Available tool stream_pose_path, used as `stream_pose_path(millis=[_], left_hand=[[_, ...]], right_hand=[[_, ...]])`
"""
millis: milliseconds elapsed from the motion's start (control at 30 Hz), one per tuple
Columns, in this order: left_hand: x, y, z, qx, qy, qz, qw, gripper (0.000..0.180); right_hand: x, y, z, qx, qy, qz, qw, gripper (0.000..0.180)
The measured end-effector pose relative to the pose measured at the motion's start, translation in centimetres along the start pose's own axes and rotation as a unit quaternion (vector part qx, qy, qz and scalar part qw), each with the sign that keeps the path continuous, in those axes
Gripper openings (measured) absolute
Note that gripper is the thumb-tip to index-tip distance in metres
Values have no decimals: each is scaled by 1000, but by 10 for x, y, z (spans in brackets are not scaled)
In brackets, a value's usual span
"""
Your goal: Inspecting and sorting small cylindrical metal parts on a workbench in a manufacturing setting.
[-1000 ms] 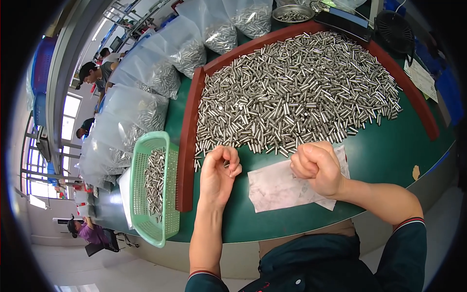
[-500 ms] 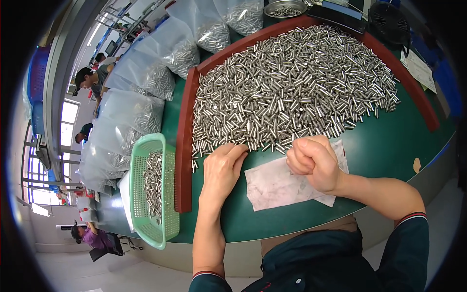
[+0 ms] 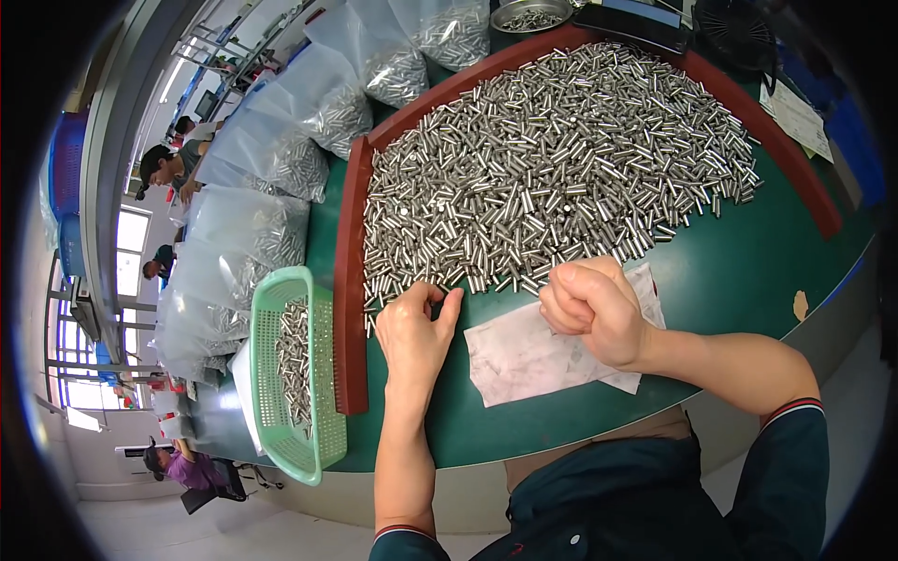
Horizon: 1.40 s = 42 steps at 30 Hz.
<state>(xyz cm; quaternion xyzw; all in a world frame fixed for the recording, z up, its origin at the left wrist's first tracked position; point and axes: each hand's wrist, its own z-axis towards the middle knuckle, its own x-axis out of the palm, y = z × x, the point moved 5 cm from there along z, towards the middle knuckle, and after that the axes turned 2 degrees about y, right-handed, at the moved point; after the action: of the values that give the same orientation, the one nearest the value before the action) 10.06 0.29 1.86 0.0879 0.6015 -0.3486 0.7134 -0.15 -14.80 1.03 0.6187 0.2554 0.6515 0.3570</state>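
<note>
A wide heap of small shiny metal pins [image 3: 561, 168] covers the green table [image 3: 730, 271]. At the heap's near left edge is my left hand [image 3: 416, 327], its thumb held apart from the bent fingers. Those fingertips reach in among the nearest pins, and I see nothing gripped between them and the thumb. My right hand [image 3: 599, 313] is closed in a fist above a stained white cloth [image 3: 524, 360]. Whatever the fist holds, if anything, is hidden by its curled fingers.
Dark red wooden rails [image 3: 351, 280] border the heap. A green plastic basket [image 3: 327, 374] with pins stands left of the rail, beside several clear bags [image 3: 238, 238] of pins. Farther back are a metal bowl [image 3: 528, 28] and a black fan [image 3: 734, 42]. People work at the far left.
My left thumb has parted from the fingers, where it was close to them before. My right fist has shifted slightly left, still closed. The whole view has moved a little.
</note>
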Motion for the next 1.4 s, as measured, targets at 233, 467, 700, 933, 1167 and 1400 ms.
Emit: stream_pose_path(millis=[233,467,700,933,1167,1400], left_hand=[[-7,-6,-4,-26,-12,-10,1000,6],[12,-58,-27,67,133,-218,964,4],[17,-57,-28,82,133,-219,963,4],[17,-56,-28,82,136,-215,964,5],[16,-57,-27,95,128,-213,964,5],[16,-57,-26,92,129,-214,964,6]], right_hand=[[-3,1,-1,10,10,5,1000,38],[-4,1,-1,0,13,32,999,38],[-5,-2,3,-27,7,52,998,39],[-2,-1,5,-36,6,55,998,39],[0,-1,5,-22,19,58,998,39],[-1,0,5,-25,17,56,998,39]])
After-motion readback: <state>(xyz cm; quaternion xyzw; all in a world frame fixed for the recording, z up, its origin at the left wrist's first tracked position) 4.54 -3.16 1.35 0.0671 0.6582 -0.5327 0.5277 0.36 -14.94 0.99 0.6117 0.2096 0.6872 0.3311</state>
